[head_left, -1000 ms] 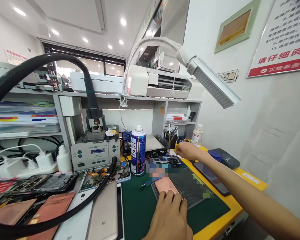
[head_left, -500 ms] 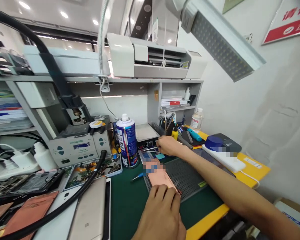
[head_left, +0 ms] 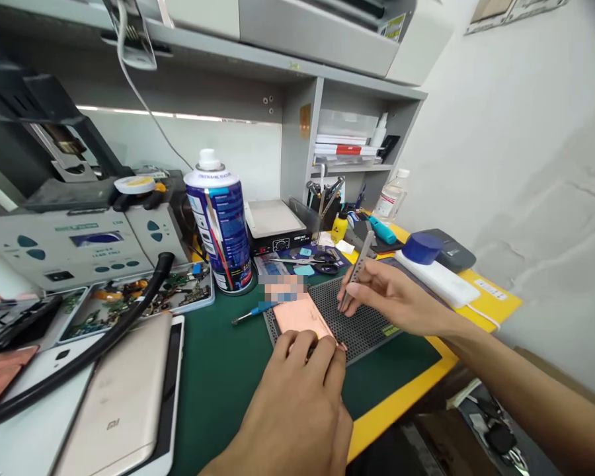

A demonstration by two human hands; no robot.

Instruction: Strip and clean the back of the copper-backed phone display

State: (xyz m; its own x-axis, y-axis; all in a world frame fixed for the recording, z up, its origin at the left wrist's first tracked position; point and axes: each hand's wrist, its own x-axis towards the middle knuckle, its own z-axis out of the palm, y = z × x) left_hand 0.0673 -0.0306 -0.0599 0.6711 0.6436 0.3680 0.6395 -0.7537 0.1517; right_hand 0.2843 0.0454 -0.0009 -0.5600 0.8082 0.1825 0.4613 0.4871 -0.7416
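A pink phone panel (head_left: 302, 316) lies on a dark perforated mat (head_left: 377, 330) on the green work surface. My left hand (head_left: 300, 390) rests over the near end of the panel, with its fingers curled on it and holding it. To the right, above the mat, my right hand (head_left: 387, 291) pinches a slim grey metal tool (head_left: 359, 268), possibly tweezers, held nearly upright with its lower end near the mat. A blue-handled screwdriver (head_left: 258, 311) lies by the far left end of the panel, partly covered by a blurred patch.
A blue spray can (head_left: 221, 225) stands behind the mat, left of a small hot plate (head_left: 277, 221). Scissors (head_left: 322, 263) lie beyond the panel. At left are a parts tray (head_left: 149, 294), a black hose (head_left: 104, 350) and a gold phone (head_left: 123, 390). A white power strip (head_left: 439, 281) sits at right.
My right hand has come back from beside the hot plate to above the mat, now with the grey tool in it. The view has tilted down and closer. My left hand stays on the panel.
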